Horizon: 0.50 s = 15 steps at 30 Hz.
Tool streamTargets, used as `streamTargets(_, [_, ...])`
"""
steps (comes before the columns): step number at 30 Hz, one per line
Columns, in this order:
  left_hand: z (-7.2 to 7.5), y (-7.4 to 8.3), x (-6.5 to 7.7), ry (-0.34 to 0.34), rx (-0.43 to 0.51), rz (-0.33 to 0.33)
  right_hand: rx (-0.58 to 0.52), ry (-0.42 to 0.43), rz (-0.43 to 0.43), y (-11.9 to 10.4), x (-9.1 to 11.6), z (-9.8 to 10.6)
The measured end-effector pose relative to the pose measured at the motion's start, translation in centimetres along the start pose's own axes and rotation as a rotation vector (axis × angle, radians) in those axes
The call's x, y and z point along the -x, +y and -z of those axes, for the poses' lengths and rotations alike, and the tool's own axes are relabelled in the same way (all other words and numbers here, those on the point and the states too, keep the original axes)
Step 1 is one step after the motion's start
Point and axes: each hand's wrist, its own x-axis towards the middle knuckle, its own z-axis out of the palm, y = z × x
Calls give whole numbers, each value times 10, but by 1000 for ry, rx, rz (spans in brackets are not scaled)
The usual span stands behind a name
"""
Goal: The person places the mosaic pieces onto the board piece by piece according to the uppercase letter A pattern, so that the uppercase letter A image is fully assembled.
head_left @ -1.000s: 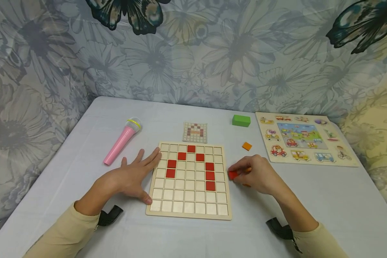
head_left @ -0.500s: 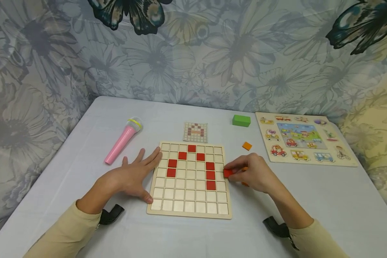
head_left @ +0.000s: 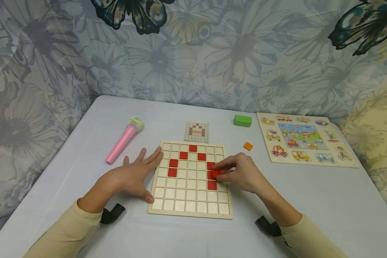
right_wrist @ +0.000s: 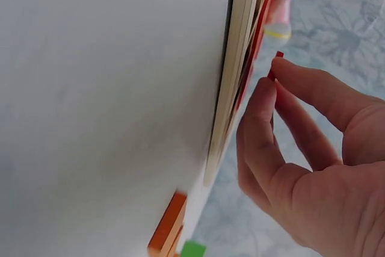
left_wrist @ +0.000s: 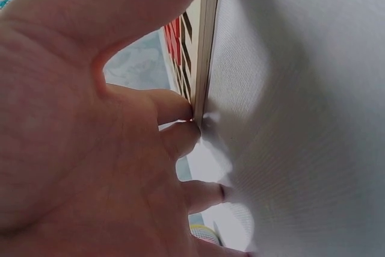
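Note:
A wooden grid board [head_left: 190, 215] lies on the white table, with several red square tiles set in its cells, such as the top tile [head_left: 192, 148]. My left hand [head_left: 133, 177] is spread at the board's left side, thumb and fingertips along its edge. Between thumb and fingers of my right hand [head_left: 242, 173] a red square tile [head_left: 216, 173] is pinched. It is held over the board's right part, overlapping the red tiles there; the right wrist view shows this pinched tile [right_wrist: 278, 56] raised off the board.
A small pattern card [head_left: 196, 132] lies behind the board. To the left is a pink toy microphone [head_left: 122, 143]. Toward the right are a green block [head_left: 242, 120], an orange tile [head_left: 248, 146] and a vehicle puzzle board [head_left: 313, 162]. Orange pieces [right_wrist: 168, 224] show in the right wrist view.
My right hand has moved left with the red tile, from beside the board's right edge to over its right columns. The left hand stays at the board's left edge.

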Motion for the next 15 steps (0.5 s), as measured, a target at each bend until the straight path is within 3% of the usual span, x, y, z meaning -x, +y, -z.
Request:
streamTargets(7, [0,-2,0,-3,16,2,-22,4,-45,-14,-4,-11])
streamTargets(15, [0,-4,-1,-5,12,7,-39,-23,-28,-32,-11,-26])
